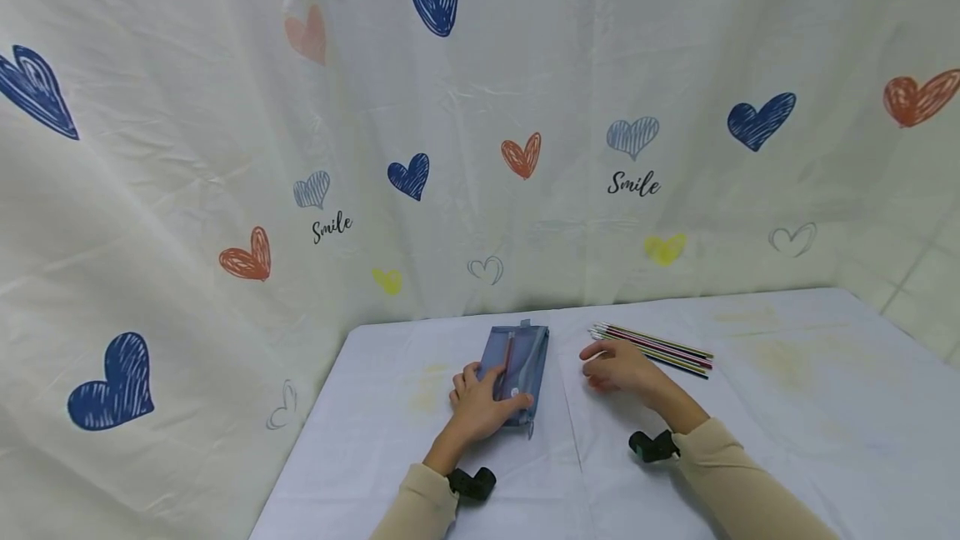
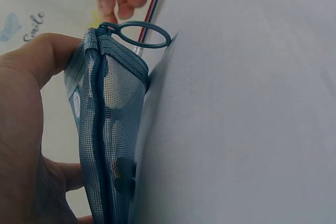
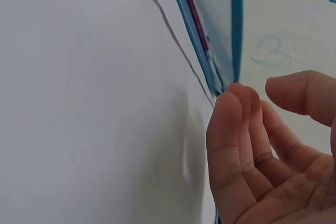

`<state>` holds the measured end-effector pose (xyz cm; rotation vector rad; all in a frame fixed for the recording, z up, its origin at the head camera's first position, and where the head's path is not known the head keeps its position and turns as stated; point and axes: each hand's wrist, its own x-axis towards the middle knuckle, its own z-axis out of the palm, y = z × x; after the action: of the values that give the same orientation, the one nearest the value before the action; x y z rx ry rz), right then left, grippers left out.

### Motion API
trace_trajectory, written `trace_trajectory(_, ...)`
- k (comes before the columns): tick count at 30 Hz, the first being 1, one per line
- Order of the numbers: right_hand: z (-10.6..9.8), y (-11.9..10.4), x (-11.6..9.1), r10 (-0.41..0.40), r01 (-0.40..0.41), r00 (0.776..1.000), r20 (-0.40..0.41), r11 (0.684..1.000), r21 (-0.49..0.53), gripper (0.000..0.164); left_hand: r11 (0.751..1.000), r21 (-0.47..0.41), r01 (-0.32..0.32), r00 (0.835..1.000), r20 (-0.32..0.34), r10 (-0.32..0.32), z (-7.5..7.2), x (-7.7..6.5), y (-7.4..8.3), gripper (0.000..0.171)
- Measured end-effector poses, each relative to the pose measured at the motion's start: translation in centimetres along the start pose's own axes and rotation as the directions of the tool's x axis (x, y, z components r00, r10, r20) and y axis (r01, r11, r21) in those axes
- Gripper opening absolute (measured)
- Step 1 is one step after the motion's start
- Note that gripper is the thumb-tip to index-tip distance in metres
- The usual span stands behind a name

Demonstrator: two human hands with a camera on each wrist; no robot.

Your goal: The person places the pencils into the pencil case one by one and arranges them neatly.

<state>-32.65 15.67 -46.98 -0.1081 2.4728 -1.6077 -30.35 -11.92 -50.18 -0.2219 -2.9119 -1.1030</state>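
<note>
A blue mesh pencil case (image 1: 537, 365) lies on the table with one reddish pencil (image 1: 509, 354) inside. My left hand (image 1: 477, 407) holds the case across its near half, thumb on the right side and fingers toward the left. In the left wrist view, the zipper (image 2: 98, 103) runs along the case's side and ends in an oval pull ring (image 2: 167, 39). My right hand (image 1: 621, 369) hovers to the right of the case, fingers loosely bent and nothing between them. Just beyond it lies a bundle of several colored pencils (image 1: 678, 354).
A white cloth covers the table (image 1: 795, 440). Behind it hangs a white curtain (image 1: 555, 57) printed with hearts and the word Smile. Each wrist wears a small dark camera, one on the left (image 1: 472, 485) and one on the right (image 1: 652, 446).
</note>
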Motion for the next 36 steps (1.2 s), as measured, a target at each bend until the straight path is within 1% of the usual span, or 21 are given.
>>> trace_trajectory(3, -1.7, 0.5, -0.6, -0.006, 0.006, 1.000, -0.006, 1.000, 0.017, 0.036, 1.000, -0.009, -0.009, 1.000, 0.000, 0.009, 0.0, 0.0, -0.1, 0.084)
trace_trajectory(10, -5.0, 1.2, -1.5, -0.048, 0.048, 0.999, -0.021, 0.999, -0.008, 0.040, 1.000, 0.001, -0.006, 1.000, 0.006, 0.006, 0.1, 0.2, -0.3, 0.087)
trace_trajectory(14, -6.1, 1.5, -1.7, -0.083, 0.081, 0.996, -0.037, 0.996, -0.037, 0.040, 1.000, 0.000, -0.026, 0.999, -0.020, 0.026, 0.1, 0.2, -0.3, 0.087)
trace_trajectory(16, -6.4, 1.7, -1.7, -0.108, 0.105, 0.993, -0.048, 0.992, -0.068, 0.039, 1.000, 0.002, -0.020, 1.000, -0.016, 0.020, 0.1, 0.2, -0.3, 0.088)
trace_trajectory(20, -6.9, 2.2, -1.7, -0.143, 0.129, 0.985, -0.097, 0.981, -0.142, 0.036, 1.000, 0.004, -0.015, 1.000, -0.012, 0.015, 0.2, 0.2, -0.3, 0.087)
trace_trajectory(22, -7.2, 2.4, -1.6, -0.169, 0.145, 0.978, -0.119, 0.972, -0.186, 0.034, 1.000, 0.007, -0.007, 1.000, -0.005, 0.008, 0.3, 0.2, -0.4, 0.087)
trace_trajectory(24, -7.6, 2.7, -1.5, -0.198, 0.157, 0.970, -0.143, 0.954, -0.255, 0.032, 1.000, 0.009, -0.003, 1.000, -0.003, 0.003, 0.3, 0.3, -0.4, 0.086)
trace_trajectory(27, -8.1, 3.1, -1.3, -0.248, 0.172, 0.955, -0.165, 0.912, -0.373, 0.030, 1.000, 0.013, 0.012, 1.000, 0.004, -0.012, 0.4, 0.4, -0.5, 0.087)
trace_trajectory(29, -8.4, 3.4, -1.3, -0.271, 0.174, 0.947, -0.171, 0.883, -0.435, 0.028, 1.000, 0.013, 0.015, 1.000, 0.001, -0.015, 0.5, 0.5, -0.6, 0.086)
trace_trajectory(31, -8.7, 3.7, -1.3, -0.283, 0.177, 0.945, -0.165, 0.864, -0.470, 0.027, 1.000, 0.012, 0.015, 1.000, -0.001, -0.015, 0.5, 0.5, -0.6, 0.086)
trace_trajectory(33, -8.9, 3.9, -1.2, -0.284, 0.177, 0.946, -0.154, 0.855, -0.488, 0.026, 1.000, 0.014, 0.015, 1.000, 0.000, -0.015, 0.6, 0.5, -0.6, 0.086)
trace_trajectory(36, -9.1, 4.1, -1.2, -0.265, 0.162, 0.955, -0.136, 0.845, -0.510, 0.026, 1.000, 0.011, 0.006, 1.000, -0.002, -0.006, 0.4, 0.4, -0.4, 0.086)
